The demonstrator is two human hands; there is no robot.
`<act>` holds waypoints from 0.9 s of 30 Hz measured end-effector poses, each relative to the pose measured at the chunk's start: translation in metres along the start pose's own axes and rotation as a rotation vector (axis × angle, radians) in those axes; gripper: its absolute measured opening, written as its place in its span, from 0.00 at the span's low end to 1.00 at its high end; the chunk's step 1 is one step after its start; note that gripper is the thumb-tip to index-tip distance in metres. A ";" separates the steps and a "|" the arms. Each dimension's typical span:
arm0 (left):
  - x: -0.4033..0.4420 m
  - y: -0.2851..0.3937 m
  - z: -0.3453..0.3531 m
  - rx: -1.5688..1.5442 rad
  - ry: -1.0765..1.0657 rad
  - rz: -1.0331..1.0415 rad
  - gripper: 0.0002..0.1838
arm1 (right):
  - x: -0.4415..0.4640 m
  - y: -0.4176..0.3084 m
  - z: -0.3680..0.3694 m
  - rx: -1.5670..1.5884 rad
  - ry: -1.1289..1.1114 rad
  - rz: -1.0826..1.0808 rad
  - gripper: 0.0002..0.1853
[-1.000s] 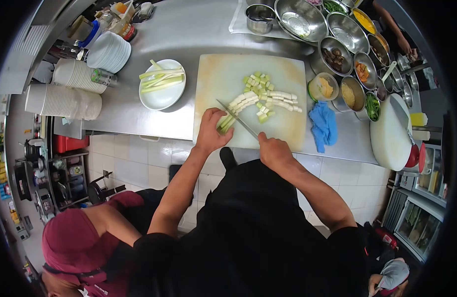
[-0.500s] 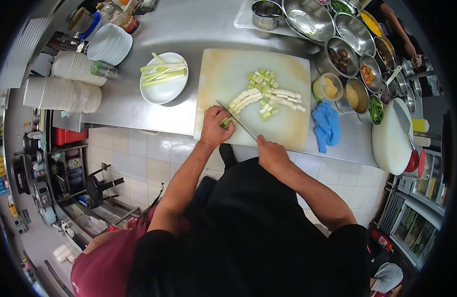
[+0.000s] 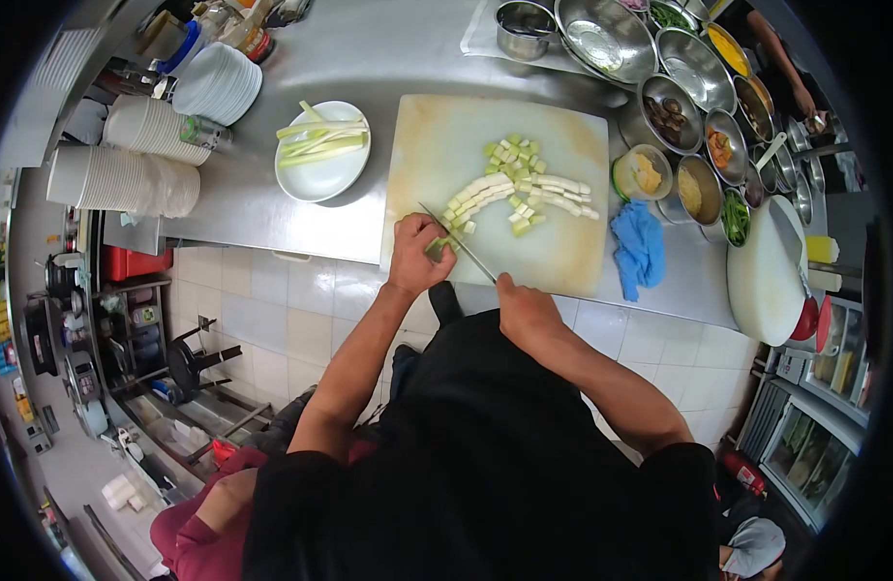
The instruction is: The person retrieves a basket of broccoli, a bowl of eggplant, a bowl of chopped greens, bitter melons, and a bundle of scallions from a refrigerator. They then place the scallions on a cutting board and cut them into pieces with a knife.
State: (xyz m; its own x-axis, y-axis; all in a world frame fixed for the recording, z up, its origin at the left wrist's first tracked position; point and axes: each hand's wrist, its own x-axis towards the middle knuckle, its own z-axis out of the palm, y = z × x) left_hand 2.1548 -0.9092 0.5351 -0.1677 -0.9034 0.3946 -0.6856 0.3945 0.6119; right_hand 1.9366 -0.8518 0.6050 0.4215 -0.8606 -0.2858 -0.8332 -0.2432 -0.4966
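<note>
On the white cutting board [image 3: 408,136], my left hand [image 3: 414,254] is curled over the green end of some pale stalks [image 3: 437,248] that look like celery. My right hand [image 3: 527,312] grips a kitchen knife [image 3: 475,259] by its handle, which the fingers hide. The blade lies slantwise across the stalks, close beside my left fingertips. Beyond it, cut celery pieces [image 3: 485,192] stay lined up in curved rows, with a loose heap of green-white chunks [image 3: 512,152] behind them. Left of the board, a white plate [image 3: 316,180] bears several long stalks.
A crumpled blue cloth [image 3: 638,247] lies right of the board. Metal bowls of ingredients [image 3: 667,111] crowd the right side. Stacked white bowls [image 3: 117,182] and plates [image 3: 217,87] stand left. A person in a maroon shirt [image 3: 209,533] is close at my left; another person's arm [image 3: 785,58] reaches in far right.
The knife and my right hand have shifted slightly left and toward me. My left hand has slid back a little, and more cut pieces lie beyond the blade. The maroon-shirted person has moved.
</note>
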 end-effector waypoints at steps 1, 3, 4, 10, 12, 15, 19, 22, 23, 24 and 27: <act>0.000 -0.001 0.000 -0.014 -0.015 0.002 0.14 | 0.004 0.002 0.010 -0.002 -0.004 -0.004 0.07; 0.006 -0.001 -0.003 -0.024 -0.020 0.013 0.14 | 0.016 0.004 0.018 -0.006 0.030 -0.008 0.07; 0.007 0.001 -0.004 -0.044 -0.003 -0.006 0.14 | 0.018 0.008 0.021 -0.006 0.031 -0.013 0.07; -0.007 -0.003 -0.016 0.039 0.054 -0.039 0.14 | 0.016 0.003 0.007 -0.055 -0.074 0.055 0.10; -0.009 -0.009 -0.021 0.102 0.020 -0.033 0.14 | 0.015 -0.001 -0.001 -0.064 0.007 0.015 0.07; -0.013 -0.013 -0.026 0.090 0.007 -0.068 0.12 | 0.002 -0.019 -0.022 -0.073 -0.075 0.018 0.07; -0.016 -0.011 -0.027 0.058 0.038 -0.076 0.12 | -0.010 -0.030 -0.022 -0.079 -0.119 -0.006 0.06; -0.017 -0.015 -0.026 0.029 0.042 -0.092 0.12 | -0.006 -0.024 -0.008 -0.081 -0.111 -0.017 0.06; -0.018 -0.016 -0.026 0.011 0.037 -0.101 0.11 | -0.001 -0.017 0.007 -0.065 -0.051 -0.051 0.06; -0.020 -0.018 -0.027 0.009 0.036 -0.100 0.11 | 0.002 -0.013 0.018 -0.049 0.010 -0.083 0.06; -0.024 -0.024 -0.028 0.003 0.000 -0.069 0.12 | 0.007 -0.007 0.030 -0.088 0.069 -0.074 0.05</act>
State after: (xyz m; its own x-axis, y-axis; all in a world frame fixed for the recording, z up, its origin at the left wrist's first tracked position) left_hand 2.1949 -0.8923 0.5306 -0.1202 -0.9285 0.3514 -0.6975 0.3309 0.6356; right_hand 1.9564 -0.8432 0.5822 0.4598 -0.8668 -0.1930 -0.8304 -0.3426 -0.4394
